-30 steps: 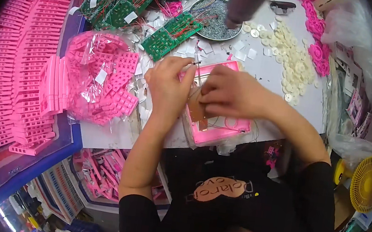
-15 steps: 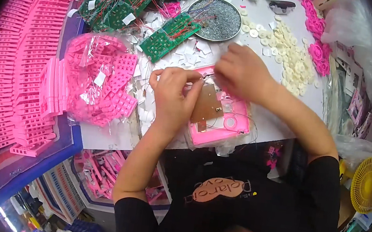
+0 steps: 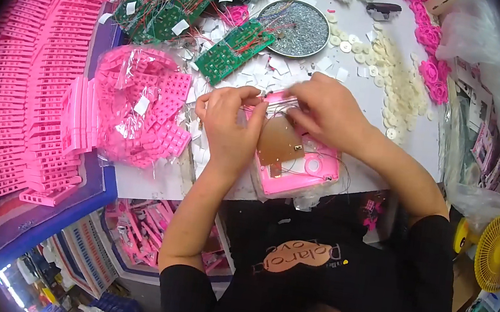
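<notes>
A pink plastic housing (image 3: 304, 173) lies on the white table (image 3: 371, 102) in front of me, with a brown circuit board (image 3: 278, 142) set in it. My left hand (image 3: 229, 122) rests on the housing's left edge, fingers pinched at the thin wires (image 3: 276, 101) along its top. My right hand (image 3: 325, 110) hovers over the housing's upper right, fingertips pinched on the same wires. Both hands touch the housing's top rim; the wire ends are hidden by my fingers.
Green circuit boards (image 3: 233, 50) with red wires lie behind my hands. A round metal dish (image 3: 295, 28) of small parts stands at the back. White round buttons (image 3: 398, 87) spread to the right. A bag of pink pieces (image 3: 136, 109) and stacked pink frames (image 3: 24, 95) fill the left. A yellow fan (image 3: 499, 252) stands lower right.
My right hand came back from the far right of the table to the housing's top edge. My left hand shifted slightly up. Both now pinch the wires.
</notes>
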`<state>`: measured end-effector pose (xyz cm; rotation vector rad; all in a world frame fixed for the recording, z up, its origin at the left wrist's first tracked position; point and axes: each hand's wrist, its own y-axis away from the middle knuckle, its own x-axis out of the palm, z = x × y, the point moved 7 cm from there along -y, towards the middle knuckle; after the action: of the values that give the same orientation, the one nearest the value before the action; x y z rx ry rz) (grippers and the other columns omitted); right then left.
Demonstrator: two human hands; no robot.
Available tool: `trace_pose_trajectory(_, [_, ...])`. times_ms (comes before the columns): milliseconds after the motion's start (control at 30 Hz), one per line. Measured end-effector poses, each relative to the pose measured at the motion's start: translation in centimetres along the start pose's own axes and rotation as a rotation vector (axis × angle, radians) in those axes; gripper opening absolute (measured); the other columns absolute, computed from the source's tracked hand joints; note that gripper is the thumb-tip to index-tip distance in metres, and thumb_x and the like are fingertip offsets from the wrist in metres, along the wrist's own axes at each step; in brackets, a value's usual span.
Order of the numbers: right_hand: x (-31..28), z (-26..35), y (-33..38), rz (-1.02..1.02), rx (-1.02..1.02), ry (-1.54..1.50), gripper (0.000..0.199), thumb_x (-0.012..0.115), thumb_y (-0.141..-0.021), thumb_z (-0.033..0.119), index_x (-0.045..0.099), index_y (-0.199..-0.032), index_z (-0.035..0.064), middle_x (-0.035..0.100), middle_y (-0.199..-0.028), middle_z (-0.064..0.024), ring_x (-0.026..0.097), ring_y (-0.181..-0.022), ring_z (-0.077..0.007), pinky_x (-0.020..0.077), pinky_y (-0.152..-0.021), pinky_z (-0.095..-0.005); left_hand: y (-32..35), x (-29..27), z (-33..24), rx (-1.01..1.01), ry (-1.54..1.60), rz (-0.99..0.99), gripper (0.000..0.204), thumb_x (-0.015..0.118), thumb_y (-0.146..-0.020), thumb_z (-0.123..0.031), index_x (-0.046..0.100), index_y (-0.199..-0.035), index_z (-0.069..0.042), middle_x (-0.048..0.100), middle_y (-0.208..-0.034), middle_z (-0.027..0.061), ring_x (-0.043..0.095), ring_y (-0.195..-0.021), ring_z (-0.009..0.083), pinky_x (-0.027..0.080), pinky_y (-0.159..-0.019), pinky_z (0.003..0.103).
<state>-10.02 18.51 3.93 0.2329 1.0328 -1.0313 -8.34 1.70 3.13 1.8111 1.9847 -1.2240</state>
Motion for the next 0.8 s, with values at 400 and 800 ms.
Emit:
trace_pose_trajectory(400, [-0.3, 1.7, -0.5, -0.202, -0.357, 0.139, 0.024, 0.076, -0.067, 0.009, 0.066, -0.089, 0.0096, 0.057, -0.075, -0.0029, 0.055, -0.073, -0.0239, 0.0444, -0.063, -0.0372, -0.1, -0.5, 1.8, -0.094, 0.062, 0.092, 0.024, 0.076, -0.081, -0.016, 0.067, -0.102, -0.012, 0.067, -0.086, -0.0017, 0.059, -0.094, 0.0193, 0.030, -0.095, 0.041])
trace_pose_trajectory(800, [0.0, 1.4, -0.5, -0.231, -0.386, 0.062, 0.030, 0.076, -0.064, 0.009, 0.069, -0.092, 0.0118, 0.059, -0.078, -0.0004, 0.056, -0.078, -0.0238, 0.0448, -0.066, -0.0379, -1.9, 2.5, 2.4, -0.135, 0.359, 0.484, 0.018, 0.064, -0.094, -0.015, 0.075, -0.097, 0.000, 0.065, -0.124, 0.0141, 0.061, -0.105, 0.0245, 0.047, -0.093, 0.036])
